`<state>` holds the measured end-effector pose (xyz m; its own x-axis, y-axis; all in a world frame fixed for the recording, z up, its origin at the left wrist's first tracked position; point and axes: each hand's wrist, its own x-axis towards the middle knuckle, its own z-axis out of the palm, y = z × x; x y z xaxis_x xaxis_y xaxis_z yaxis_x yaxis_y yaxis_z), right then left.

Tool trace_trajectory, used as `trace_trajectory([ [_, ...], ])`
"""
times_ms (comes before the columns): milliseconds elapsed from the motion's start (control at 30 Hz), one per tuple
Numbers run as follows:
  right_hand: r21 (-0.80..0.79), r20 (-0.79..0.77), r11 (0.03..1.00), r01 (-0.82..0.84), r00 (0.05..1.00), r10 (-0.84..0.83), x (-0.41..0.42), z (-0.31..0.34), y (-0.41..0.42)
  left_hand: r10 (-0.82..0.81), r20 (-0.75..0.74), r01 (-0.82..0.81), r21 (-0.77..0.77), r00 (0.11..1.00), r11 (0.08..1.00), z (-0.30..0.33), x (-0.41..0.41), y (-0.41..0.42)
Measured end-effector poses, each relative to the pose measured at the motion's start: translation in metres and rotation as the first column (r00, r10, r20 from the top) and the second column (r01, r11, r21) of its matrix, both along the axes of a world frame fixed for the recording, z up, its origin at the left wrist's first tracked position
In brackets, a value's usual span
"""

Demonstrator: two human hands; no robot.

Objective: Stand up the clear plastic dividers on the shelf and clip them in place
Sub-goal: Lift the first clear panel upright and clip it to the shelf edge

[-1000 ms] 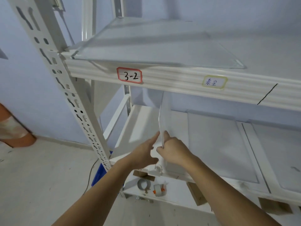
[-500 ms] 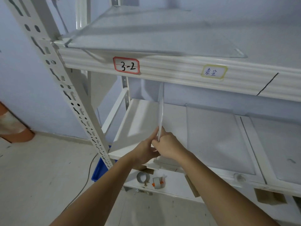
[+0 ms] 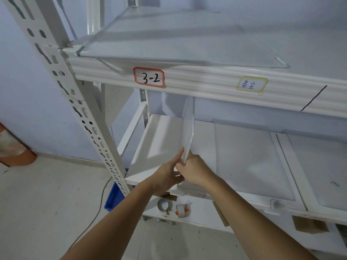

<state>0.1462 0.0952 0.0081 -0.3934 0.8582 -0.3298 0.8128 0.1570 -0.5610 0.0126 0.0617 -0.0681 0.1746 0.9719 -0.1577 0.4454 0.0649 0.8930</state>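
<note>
— So, which step is this?

— Standing one up. Both hands, left hand and right hand, pinch the front edge of a clear divider, upright on the middle shelf.

— And next?

— Clipping its foot at the shelf's front lip, I'd guess. Other dividers lie flat alongside.

Lower centre: two tape rolls on the bottom board. Lower left: blue bin on the floor, cable alongside.
</note>
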Motion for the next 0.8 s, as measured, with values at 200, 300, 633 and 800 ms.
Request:
trace_trajectory([
  [200,0.013,0.018,1.000,-0.012,1.000,0.012,0.001,0.000,-0.002,-0.019,0.030,0.019,0.020,0.999,1.000,0.001,0.003,-0.003],
  [300,0.009,0.012,1.000,0.001,1.000,-0.001,0.001,-0.002,-0.004,-0.030,0.025,0.030,0.020,0.999,0.999,0.002,0.003,-0.003],
  [633,-0.078,-0.058,0.986,0.151,0.986,-0.156,-0.003,-0.006,-0.008,-0.058,-0.231,0.042,-0.074,0.971,0.996,0.005,0.010,0.001],
  [800,-0.097,-0.099,0.960,0.263,0.957,-0.272,0.000,-0.016,-0.015,-0.074,-0.378,0.071,-0.023,0.923,0.997,0.009,0.020,-0.008],
])
